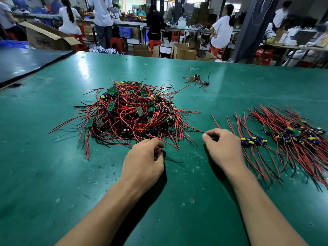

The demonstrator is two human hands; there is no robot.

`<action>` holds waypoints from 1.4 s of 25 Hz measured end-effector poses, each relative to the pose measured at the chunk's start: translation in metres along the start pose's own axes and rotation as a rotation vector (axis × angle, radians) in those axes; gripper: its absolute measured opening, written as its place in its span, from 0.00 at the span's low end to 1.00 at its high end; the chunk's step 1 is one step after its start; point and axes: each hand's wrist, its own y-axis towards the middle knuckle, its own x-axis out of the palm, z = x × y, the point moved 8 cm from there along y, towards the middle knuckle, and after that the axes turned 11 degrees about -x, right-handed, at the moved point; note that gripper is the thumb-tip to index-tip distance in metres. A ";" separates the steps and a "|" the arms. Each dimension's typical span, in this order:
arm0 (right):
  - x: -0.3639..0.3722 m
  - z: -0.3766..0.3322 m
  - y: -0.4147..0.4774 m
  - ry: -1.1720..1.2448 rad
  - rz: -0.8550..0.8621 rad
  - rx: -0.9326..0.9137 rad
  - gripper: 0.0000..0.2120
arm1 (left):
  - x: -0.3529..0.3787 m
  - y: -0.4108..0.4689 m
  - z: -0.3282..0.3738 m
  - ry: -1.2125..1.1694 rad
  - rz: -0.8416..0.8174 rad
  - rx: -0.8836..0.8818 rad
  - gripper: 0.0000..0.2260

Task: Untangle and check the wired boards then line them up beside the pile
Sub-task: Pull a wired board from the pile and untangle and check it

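Observation:
A tangled pile (134, 110) of small green boards with red and black wires lies in the middle of the green table (53, 174). My left hand (143, 162) sits at the pile's near edge and pinches red wires between thumb and fingers. My right hand (221, 148) rests on the table with curled fingers, just left of a row of lined-up boards (291, 135) whose wires fan out toward me and away. Nothing shows in the right hand; its fingertips are close to the nearest board (252, 140) of the row.
A few loose wired boards (197, 79) lie farther back on the table, with a yellow rubber band (145, 78) near them. A second table (26, 64) abuts at the far left. Behind the table edge stand cardboard boxes, red stools and several people at benches.

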 end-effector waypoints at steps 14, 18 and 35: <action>0.037 -0.039 -0.015 0.472 -0.370 -0.017 0.05 | -0.014 -0.012 0.027 -0.440 0.082 0.153 0.06; 0.048 -0.046 -0.023 0.684 -0.467 0.073 0.10 | -0.017 -0.008 0.017 -0.562 0.089 0.044 0.06; 0.028 -0.052 -0.014 0.969 -0.305 0.045 0.06 | 0.016 -0.001 -0.004 -0.971 -0.317 -0.411 0.24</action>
